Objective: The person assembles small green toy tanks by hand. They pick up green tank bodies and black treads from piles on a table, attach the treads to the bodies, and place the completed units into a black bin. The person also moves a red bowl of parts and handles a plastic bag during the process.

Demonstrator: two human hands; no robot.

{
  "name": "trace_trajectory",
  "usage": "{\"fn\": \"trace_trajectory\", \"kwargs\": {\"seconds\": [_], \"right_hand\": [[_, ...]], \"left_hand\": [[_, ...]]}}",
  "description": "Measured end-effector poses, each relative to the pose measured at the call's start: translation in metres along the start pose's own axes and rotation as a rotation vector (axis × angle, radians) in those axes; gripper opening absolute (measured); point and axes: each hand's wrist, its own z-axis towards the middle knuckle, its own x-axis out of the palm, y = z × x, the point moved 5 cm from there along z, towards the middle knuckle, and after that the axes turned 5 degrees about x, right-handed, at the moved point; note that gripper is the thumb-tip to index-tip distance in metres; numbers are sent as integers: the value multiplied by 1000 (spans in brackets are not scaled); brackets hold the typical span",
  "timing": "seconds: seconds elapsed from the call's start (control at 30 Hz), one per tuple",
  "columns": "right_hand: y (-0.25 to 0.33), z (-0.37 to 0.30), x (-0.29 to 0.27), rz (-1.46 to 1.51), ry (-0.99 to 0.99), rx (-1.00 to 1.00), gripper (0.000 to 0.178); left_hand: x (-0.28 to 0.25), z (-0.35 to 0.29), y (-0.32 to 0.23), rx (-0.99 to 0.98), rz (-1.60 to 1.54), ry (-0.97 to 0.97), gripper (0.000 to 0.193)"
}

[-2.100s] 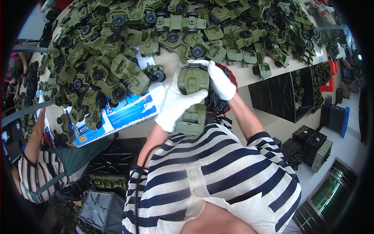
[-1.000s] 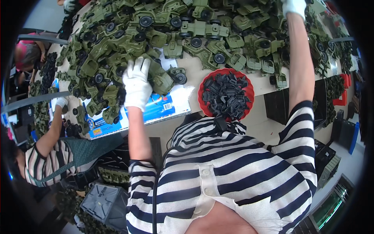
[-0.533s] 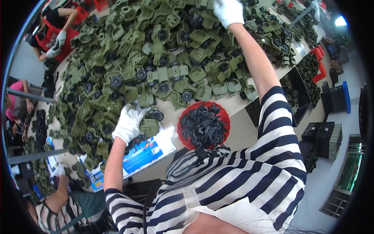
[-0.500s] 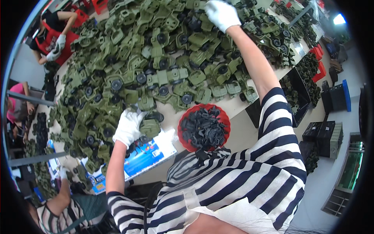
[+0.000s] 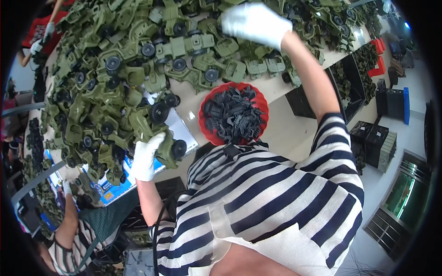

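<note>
My left hand [image 5: 146,158], in a white glove, grips the near end of an olive-green toy vehicle [image 5: 166,154] with black wheels, at the front left of the pile. My right hand [image 5: 258,25], also gloved, is over the right part of the pile. Motion smears its fingers, so whether it holds anything is unclear. A large heap of green toy vehicles [image 5: 189,46] covers the table [image 5: 186,94]. Close to my body, a red scalloped bowl [image 5: 264,110] contains many small black plastic parts [image 5: 230,112].
Blue-and-white printed card [image 5: 120,189] lies under the heap's left edge. A black crate [image 5: 353,87] of green pieces stands right of the table. Farther right are dark boxes [image 5: 373,145] on the floor. Co-workers are at left, one in a striped top [image 5: 69,250].
My right hand has come back toward me from the far part of the heap. The vehicle at my left hand is turned, showing more of its wheels. The whole view has shifted.
</note>
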Motion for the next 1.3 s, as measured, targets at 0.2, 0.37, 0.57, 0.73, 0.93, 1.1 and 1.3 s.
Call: {"fn": "trace_trajectory", "kwargs": {"seconds": [0.2,0.37,0.57,0.73,0.93,1.1,1.3], "right_hand": [[-4,-142,130,78,532,578,44],[-22,-200,149,274,587,569,62],[-42,-204,144,499,316,689,29],[-12,-170,126,1159,324,652,31],[37,-135,142,1706,400,602,30],[34,-113,104,1461,462,68,21],[98,-85,81,589,151,-228,30]], "left_hand": [[35,-10,30,-76,-73,121,28],[49,-11,32,-104,-71,184,26],[65,0,34,-102,5,319,38],[87,9,25,-25,17,406,58],[108,11,5,15,123,554,78],[106,4,-5,213,77,591,73],[117,3,-8,-58,-91,623,69]]}}
